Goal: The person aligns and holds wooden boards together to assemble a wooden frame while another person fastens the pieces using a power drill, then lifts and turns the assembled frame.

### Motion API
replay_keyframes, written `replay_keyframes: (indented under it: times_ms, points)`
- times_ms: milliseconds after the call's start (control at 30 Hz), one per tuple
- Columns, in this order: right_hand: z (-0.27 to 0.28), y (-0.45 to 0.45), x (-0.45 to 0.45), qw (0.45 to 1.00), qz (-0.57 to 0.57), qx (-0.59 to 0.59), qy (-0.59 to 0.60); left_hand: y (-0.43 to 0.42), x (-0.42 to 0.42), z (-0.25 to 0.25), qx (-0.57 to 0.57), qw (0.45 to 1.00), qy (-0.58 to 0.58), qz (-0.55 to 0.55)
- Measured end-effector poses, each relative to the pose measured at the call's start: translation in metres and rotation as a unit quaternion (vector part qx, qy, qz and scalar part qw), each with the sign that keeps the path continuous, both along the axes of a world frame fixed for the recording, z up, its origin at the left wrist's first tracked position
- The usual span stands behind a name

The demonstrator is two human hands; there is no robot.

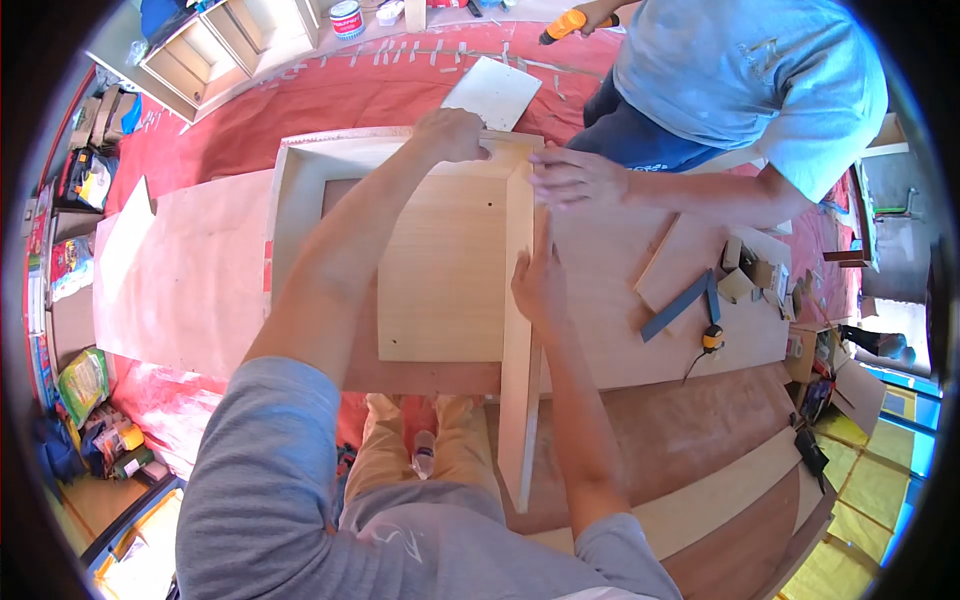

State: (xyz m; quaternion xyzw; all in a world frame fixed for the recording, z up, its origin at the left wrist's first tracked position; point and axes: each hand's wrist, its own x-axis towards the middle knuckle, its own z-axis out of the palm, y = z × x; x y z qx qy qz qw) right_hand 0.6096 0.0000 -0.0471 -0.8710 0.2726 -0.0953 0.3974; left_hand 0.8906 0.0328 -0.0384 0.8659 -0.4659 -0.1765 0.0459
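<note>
A wooden box frame (300,240) lies before me on a work surface, with a pale plywood panel (440,280) inside it. My left hand (449,134) reaches across and is closed over the far board of the frame. Along the right side runs a long narrow board (520,400), its near end sticking out past the frame. My right hand (540,288) grips this board from its right side, the index finger stretched forward along it. A co-worker's hand (575,178) rests at the far right corner, near my fingers.
The co-worker's other hand holds a yellow power drill (567,24). On the plywood to the right lie a dark try square (680,305), a yellow tape measure (712,338) and small cardboard boxes (745,270). A white board (492,92) lies on the red floor sheet (240,140).
</note>
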Motion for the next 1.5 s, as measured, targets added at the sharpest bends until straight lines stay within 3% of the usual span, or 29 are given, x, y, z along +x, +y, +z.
replay_keyframes:
  times_ms: [133,233,533,633,733,833,933,1133,1233,1333,1433,1500]
  points:
    - [0.000,-0.006,0.013,0.999,-0.012,-0.035,-0.001,0.001,0.000,-0.005,-0.051,0.999,-0.006,-0.006]
    - [0.003,-0.005,0.015,0.997,-0.025,-0.027,0.061,0.002,-0.001,-0.002,-0.051,0.998,-0.017,-0.011]
    - [0.009,-0.005,0.017,0.996,-0.018,-0.049,0.066,0.008,-0.009,0.012,-0.062,0.997,0.026,0.029]
    - [-0.010,-0.022,0.031,0.995,-0.012,-0.096,0.025,0.005,-0.006,0.005,-0.061,0.998,0.013,0.016]
    - [-0.031,-0.051,0.072,0.987,-0.031,-0.106,-0.119,0.003,-0.004,0.001,-0.055,0.998,-0.005,0.006]
    - [-0.032,-0.063,0.091,0.993,-0.032,-0.105,-0.049,0.007,-0.004,-0.004,-0.103,0.994,-0.033,-0.004]
    - [-0.034,-0.066,0.088,0.993,-0.013,-0.079,-0.085,0.003,-0.003,0.001,-0.060,0.998,0.035,0.009]
    - [-0.033,-0.064,0.092,0.992,-0.033,-0.085,-0.090,0.010,-0.013,0.016,-0.099,0.995,-0.024,0.020]
    - [-0.010,-0.066,0.097,0.997,-0.067,0.018,0.040,0.010,-0.011,0.022,-0.084,0.996,0.006,0.004]
    - [-0.031,-0.077,0.110,0.991,-0.083,-0.059,0.087,0.013,-0.012,0.014,-0.141,0.990,-0.026,0.004]
    - [-0.036,-0.078,0.107,0.995,-0.062,-0.074,0.030,0.010,-0.010,0.020,-0.087,0.996,0.031,-0.003]
    - [-0.070,-0.080,0.116,0.994,-0.065,-0.071,0.056,0.008,-0.007,0.008,-0.085,0.996,-0.008,-0.003]
